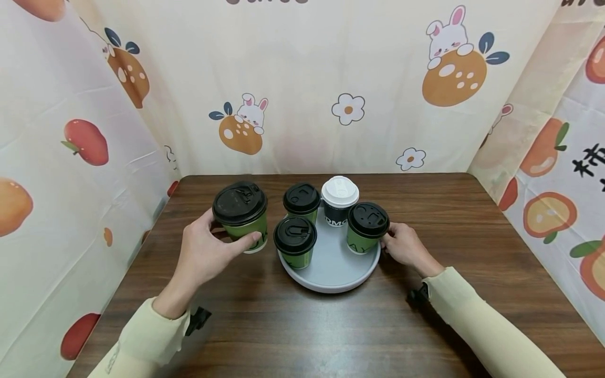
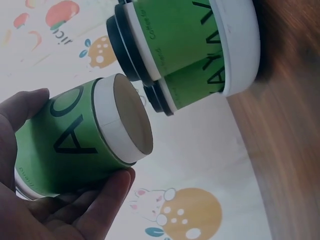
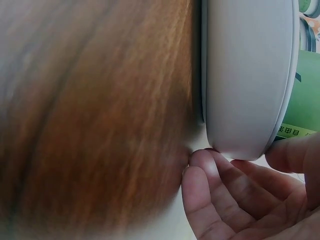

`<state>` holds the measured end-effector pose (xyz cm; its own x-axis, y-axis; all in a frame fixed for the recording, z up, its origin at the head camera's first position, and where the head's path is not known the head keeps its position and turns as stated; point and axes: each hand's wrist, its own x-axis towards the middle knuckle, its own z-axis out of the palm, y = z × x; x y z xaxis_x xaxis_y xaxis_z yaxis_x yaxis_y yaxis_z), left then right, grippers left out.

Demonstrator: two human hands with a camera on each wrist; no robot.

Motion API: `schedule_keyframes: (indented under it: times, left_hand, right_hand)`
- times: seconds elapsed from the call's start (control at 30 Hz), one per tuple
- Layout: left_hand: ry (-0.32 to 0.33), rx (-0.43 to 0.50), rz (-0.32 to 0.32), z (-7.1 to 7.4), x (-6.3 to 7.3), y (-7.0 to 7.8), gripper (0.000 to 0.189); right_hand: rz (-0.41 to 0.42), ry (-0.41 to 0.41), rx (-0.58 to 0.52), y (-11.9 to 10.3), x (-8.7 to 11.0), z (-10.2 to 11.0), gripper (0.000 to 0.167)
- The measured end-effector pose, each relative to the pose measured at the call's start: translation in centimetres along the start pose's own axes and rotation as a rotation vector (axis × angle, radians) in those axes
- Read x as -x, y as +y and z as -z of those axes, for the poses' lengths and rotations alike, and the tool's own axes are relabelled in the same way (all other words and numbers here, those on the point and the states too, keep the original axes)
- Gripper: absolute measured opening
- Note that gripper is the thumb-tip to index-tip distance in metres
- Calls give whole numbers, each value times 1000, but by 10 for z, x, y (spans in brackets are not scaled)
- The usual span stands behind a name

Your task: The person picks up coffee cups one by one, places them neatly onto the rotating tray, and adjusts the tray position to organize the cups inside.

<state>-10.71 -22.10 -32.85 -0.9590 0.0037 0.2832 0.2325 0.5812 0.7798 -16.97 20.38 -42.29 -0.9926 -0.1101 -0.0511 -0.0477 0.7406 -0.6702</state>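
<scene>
My left hand (image 1: 208, 252) grips a green paper cup with a black lid (image 1: 242, 215). That cup is raised, and its pale bottom (image 2: 132, 117) shows in the left wrist view. A round light-grey tray (image 1: 333, 281) stands on the table, bearing several lidded paper cups. On its left are a front black-lidded cup (image 1: 296, 241) and a rear black-lidded cup (image 1: 302, 202). A white-lidded cup (image 1: 339, 199) stands at the back, and another black-lidded cup (image 1: 367, 228) at the right edge. My right hand (image 1: 407, 245) holds the tray's right edge, thumb over the rim (image 3: 252, 90), fingers low against its side.
A brown wooden table (image 1: 264, 331) lies beneath everything. Behind it hangs a printed cloth (image 1: 302, 68) with fruit and rabbit pictures, and more cloth rises along both sides.
</scene>
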Motion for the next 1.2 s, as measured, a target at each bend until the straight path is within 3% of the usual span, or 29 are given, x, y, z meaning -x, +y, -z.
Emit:
schedule_keyframes:
  times: [0.7,1.2]
  left_hand:
    - [-21,53,-119,-7,14,29,54]
    - [-103,167,-197,-22,20,49,57]
  right_hand:
    - [-2,9,3,0,0,0,31]
    - [0,4,-3,0,1,-1,28]
